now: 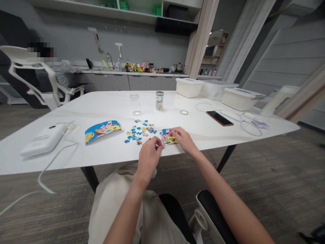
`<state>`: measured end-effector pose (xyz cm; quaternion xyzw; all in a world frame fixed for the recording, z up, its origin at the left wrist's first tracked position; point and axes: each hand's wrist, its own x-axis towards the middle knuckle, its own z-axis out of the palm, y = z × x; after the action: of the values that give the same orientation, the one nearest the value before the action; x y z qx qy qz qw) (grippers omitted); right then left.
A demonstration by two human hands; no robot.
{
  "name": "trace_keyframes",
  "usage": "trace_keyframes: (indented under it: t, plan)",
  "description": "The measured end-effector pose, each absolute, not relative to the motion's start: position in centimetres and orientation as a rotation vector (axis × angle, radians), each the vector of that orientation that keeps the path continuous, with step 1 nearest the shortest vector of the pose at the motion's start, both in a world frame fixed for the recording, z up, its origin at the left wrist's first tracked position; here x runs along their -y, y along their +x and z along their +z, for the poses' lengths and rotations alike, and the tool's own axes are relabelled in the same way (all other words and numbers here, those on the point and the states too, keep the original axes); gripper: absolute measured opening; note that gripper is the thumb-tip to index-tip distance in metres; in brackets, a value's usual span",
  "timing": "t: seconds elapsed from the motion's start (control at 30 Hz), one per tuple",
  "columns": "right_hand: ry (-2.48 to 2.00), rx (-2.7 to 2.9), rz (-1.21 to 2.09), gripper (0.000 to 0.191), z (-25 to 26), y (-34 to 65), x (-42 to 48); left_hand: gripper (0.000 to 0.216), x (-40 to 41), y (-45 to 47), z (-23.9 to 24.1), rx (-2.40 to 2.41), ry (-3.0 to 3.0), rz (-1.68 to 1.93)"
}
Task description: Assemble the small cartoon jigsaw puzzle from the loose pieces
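At the near edge of the table, a partly joined jigsaw puzzle in blue, pink and yellow lies flat between my hands. My left hand is closed in a pinch at its left side, with a small pinkish puzzle piece at the fingertips. Over the puzzle's upper right part, my right hand has its fingers bent together; whatever they pinch is hidden. Loose puzzle pieces are scattered left of the joined part. Further left lies a curled picture sheet with cartoon figures.
Behind the pieces stand a printed can and a clear jar; a ring-shaped lid lies nearby. A phone, cables and white bins are to the right. A white power strip lies left. A person sits at the far left.
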<state>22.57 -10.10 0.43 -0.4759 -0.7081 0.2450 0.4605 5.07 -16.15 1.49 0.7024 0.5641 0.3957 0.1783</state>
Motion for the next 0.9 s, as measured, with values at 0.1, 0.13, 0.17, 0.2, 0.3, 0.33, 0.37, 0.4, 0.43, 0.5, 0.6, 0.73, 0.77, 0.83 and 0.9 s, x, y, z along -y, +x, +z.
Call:
trace_keyframes:
  t: [0.1,0.13,0.17,0.2,0.3,0.33,0.37,0.4,0.43,0.5,0.6,0.73,0.77,0.83,0.9]
  plan:
    - [-1.176,1.745,0.598,0.022,0.5,22.5,10.1,0.005,15.9,5.2,1.3,-1.602,1.997,1.121]
    - [-1.176,1.745,0.594,0.022,0.4,22.5,10.1,0.005,15.8,5.2,1.3,-1.601,2.001,1.121]
    - [-1.175,1.745,0.590,0.022,0.4,22.5,10.0,0.005,15.8,5.2,1.3,-1.602,2.005,1.122]
    - [-1.174,1.745,0.586,0.023,0.4,22.5,10.0,0.004,15.7,5.3,1.2,-1.606,2.008,1.120]
    - [-1.170,1.744,0.583,0.023,0.3,22.6,9.9,0.004,15.6,5.4,1.2,-1.630,2.029,1.101]
    - [-1.171,1.743,0.586,0.022,0.3,22.6,9.9,0.004,15.7,5.5,1.2,-1.654,2.042,1.094]
    - [-1.172,1.742,0.588,0.022,0.3,22.6,10.0,0.004,15.7,5.6,1.2,-1.686,2.059,1.087]
    - [-1.172,1.740,0.590,0.022,0.3,22.6,10.0,0.004,15.8,5.6,1.1,-1.718,2.084,1.081]
    - [-1.172,1.738,0.591,0.022,0.4,22.6,10.0,0.004,15.9,5.6,1.0,-1.743,2.115,1.078]
    - [-1.171,1.738,0.593,0.023,0.3,22.6,10.0,0.004,16.0,5.6,0.8,-1.746,2.191,1.088]
    - [-1.170,1.744,0.593,0.023,0.3,22.6,10.0,0.007,16.2,5.3,0.5,-1.639,2.316,1.141]
    - [-1.168,1.749,0.592,0.025,0.4,22.6,10.1,0.010,16.5,4.7,0.1,-1.531,2.495,1.173]
    - [-1.164,1.757,0.592,0.025,0.5,22.6,10.1,0.011,16.7,4.5,0.0,-1.528,2.545,1.164]
    - [-1.151,1.781,0.595,0.026,0.5,22.6,10.2,0.014,16.9,4.2,-0.1,-1.512,2.638,1.126]
    - [-1.147,1.806,0.601,0.027,0.6,22.5,10.3,0.017,17.2,4.0,-0.1,-1.474,2.699,1.087]
